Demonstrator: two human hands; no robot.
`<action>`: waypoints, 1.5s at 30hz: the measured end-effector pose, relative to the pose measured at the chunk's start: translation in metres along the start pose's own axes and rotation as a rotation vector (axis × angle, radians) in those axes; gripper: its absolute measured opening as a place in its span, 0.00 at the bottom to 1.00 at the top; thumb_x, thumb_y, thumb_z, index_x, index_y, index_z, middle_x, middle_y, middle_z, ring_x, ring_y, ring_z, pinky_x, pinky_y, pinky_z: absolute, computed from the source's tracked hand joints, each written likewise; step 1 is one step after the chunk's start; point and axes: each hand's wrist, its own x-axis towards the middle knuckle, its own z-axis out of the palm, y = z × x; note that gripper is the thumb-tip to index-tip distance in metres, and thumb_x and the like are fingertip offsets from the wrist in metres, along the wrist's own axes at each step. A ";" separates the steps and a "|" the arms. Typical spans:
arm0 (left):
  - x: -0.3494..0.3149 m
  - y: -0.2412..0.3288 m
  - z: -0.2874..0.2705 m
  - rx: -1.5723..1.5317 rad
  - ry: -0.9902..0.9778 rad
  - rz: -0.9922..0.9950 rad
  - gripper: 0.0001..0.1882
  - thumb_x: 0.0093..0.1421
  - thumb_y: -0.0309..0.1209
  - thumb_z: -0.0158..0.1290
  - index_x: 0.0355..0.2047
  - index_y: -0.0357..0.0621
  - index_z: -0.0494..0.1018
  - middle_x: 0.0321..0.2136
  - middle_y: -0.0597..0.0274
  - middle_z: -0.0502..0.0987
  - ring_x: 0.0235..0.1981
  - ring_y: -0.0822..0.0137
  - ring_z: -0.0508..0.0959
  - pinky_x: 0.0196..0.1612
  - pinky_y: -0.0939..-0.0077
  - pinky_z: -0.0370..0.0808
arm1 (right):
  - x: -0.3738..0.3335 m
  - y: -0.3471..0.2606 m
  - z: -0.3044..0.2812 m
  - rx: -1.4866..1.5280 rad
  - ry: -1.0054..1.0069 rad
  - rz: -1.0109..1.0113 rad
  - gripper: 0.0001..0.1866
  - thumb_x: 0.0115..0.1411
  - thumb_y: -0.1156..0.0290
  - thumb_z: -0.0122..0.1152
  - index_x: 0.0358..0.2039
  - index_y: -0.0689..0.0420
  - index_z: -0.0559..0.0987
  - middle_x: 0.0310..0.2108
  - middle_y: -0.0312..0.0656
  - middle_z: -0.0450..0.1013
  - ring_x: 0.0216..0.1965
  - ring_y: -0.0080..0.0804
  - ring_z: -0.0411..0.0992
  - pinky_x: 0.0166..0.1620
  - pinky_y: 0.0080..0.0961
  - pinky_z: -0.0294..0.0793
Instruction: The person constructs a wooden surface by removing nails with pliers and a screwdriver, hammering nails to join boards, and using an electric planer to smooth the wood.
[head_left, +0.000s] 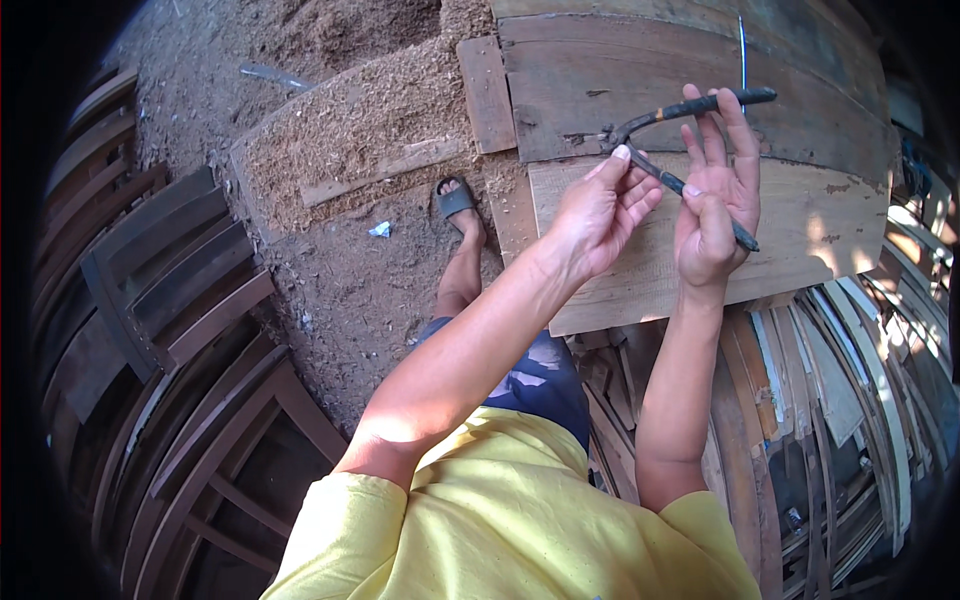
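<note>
Your right hand (718, 220) holds the dark metal, long-handled pliers (675, 112) with handles spread wide, thumb on one handle, fingers against the other; your left hand (605, 205) pinches them near the pivot. They're above the brown plank-topped wooden table (600, 285); farther off lies loose tan sawdust (365, 125).

No words, numbers, labels or signs can be read anywhere in this view. A small blue-and-white scrap (380, 230) on the ground (345, 300) may carry print, but it is too tiny to make out. The yellow shirt (530, 510) shows no legible lettering.
</note>
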 end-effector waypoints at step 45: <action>-0.008 0.025 -0.082 2.107 0.085 1.361 0.08 0.65 0.33 0.63 0.41 0.47 0.78 0.37 0.58 0.72 0.41 0.55 0.74 0.44 0.62 0.77 | 0.049 0.059 -0.061 0.561 0.585 0.262 0.15 0.54 0.54 0.48 0.27 0.54 0.71 0.22 0.40 0.65 0.25 0.35 0.63 0.39 0.40 0.67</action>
